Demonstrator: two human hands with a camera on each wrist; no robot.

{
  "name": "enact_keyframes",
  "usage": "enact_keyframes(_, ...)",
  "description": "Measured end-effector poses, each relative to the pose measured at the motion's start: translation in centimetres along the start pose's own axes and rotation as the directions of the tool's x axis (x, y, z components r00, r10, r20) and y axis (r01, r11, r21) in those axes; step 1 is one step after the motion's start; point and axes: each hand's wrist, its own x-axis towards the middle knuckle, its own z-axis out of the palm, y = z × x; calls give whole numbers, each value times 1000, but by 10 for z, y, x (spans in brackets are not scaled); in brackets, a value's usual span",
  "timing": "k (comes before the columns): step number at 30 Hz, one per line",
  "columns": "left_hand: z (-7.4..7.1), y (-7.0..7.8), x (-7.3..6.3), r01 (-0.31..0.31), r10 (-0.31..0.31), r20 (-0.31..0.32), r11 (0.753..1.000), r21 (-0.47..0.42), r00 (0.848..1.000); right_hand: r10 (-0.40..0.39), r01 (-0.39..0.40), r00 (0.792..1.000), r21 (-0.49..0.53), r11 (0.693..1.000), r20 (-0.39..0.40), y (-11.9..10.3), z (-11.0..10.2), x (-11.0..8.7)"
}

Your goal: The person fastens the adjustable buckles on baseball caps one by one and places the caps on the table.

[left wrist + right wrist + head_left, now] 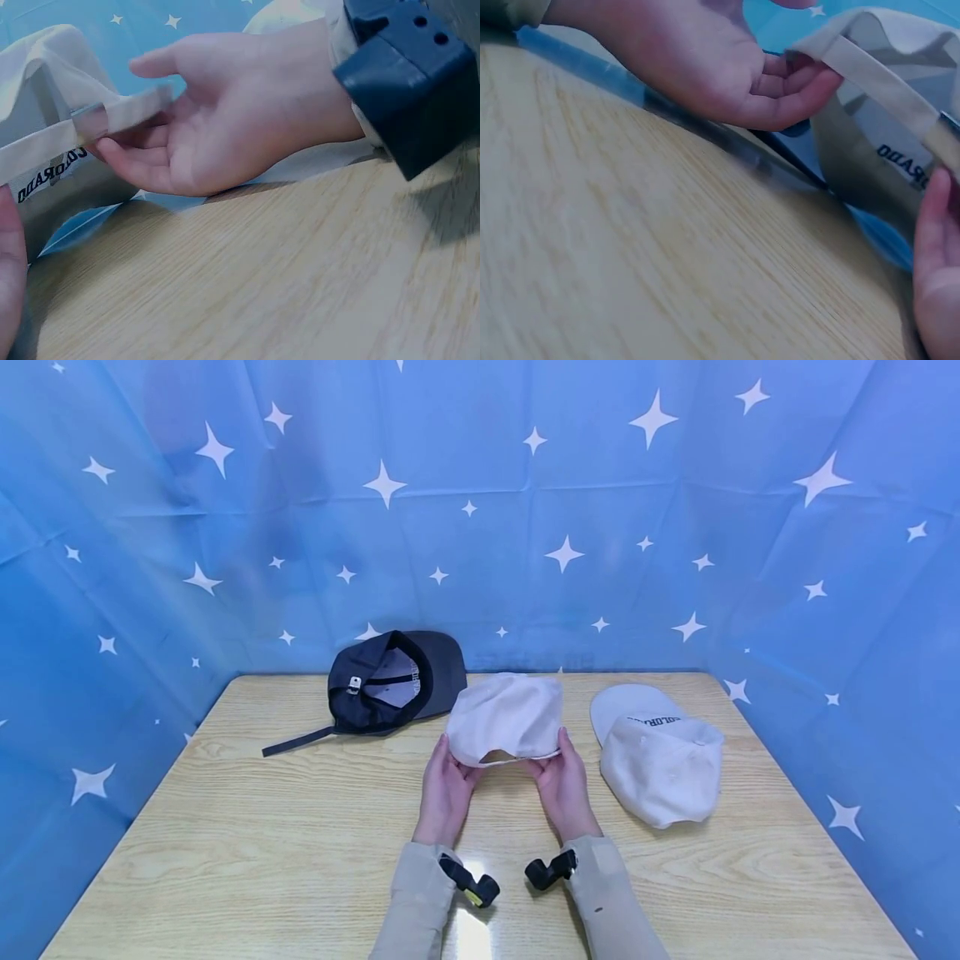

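Note:
Both hands hold a white baseball cap point(506, 714) at the middle of the table, its crown up and its back opening and strap towards the person. My left hand point(446, 797) grips the left side of the rear rim, thumb outside and fingers underneath. On the other side, my right hand point(562, 789) grips the rim the same way; in the left wrist view its curled fingers point(135, 165) are at the strap end. Reversed COLORADO lettering point(904, 165) shows inside the cap. The cap's brim is hidden in the head view.
A dark cap point(367, 693) lies on its side at the back left, its strap point(300, 742) trailing left. Another white cap point(660, 772) with dark lettering lies at the right, brim towards the back. A blue starred cloth point(480, 527) hangs around the wooden table point(262, 860).

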Motion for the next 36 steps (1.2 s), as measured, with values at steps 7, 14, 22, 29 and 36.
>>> enact_keyframes(7,0,0,1,16,-16,28,1000,0,999,43,-35,998,152,988,-46,-2,-4,3)
enact_keyframes(14,0,-2,0,11,-9,29,999,-45,1000,112,-75,990,350,934,-86,-5,-10,4)
enact_keyframes(22,0,-2,0,5,-4,34,1000,-24,999,141,-103,984,302,948,-109,-5,-9,6)
enact_keyframes(29,-2,2,0,26,-26,1,999,27,1000,20,-9,993,87,996,-120,0,-6,8)
enact_keyframes(36,-6,9,0,51,-44,-50,989,137,998,-55,21,987,-217,976,-149,5,3,6)
